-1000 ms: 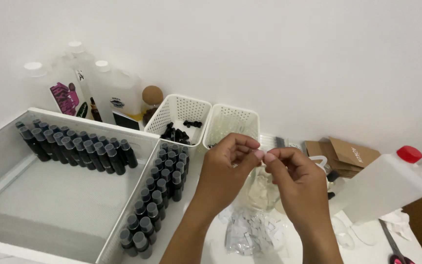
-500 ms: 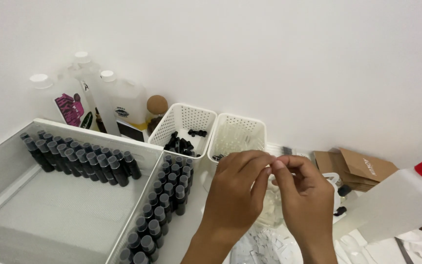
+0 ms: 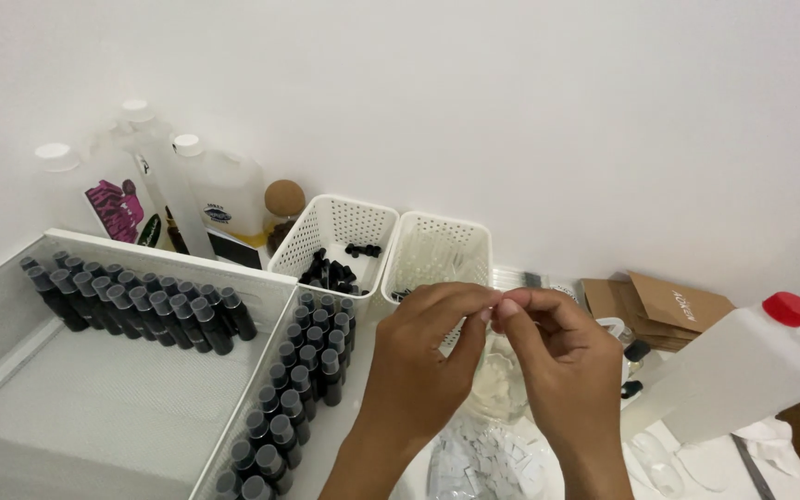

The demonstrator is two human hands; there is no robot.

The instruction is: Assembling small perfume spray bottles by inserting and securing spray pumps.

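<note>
My left hand (image 3: pixel 423 370) and my right hand (image 3: pixel 562 370) meet fingertip to fingertip above the white table, pinching something very small between them; I cannot make out what it is. Just below the fingers stands a small clear glass vessel (image 3: pixel 502 384). A clear bag of small white pieces (image 3: pixel 483 463) lies under my wrists. To the left of my left hand stand rows of small dark bottles with black caps (image 3: pixel 303 370).
A large white tray (image 3: pixel 94 407) at left holds a row of dark bottles (image 3: pixel 131 301). Two white perforated baskets (image 3: pixel 335 241) (image 3: pixel 442 255) sit at the wall, one with black caps. White jugs (image 3: pixel 224 194) stand behind. A red-capped jug (image 3: pixel 743 370) and brown cardboard (image 3: pixel 668 306) lie right.
The view has shifted, so the hands sit lower and further right in the picture. Both hands stay joined at the fingertips, working on the same small item.
</note>
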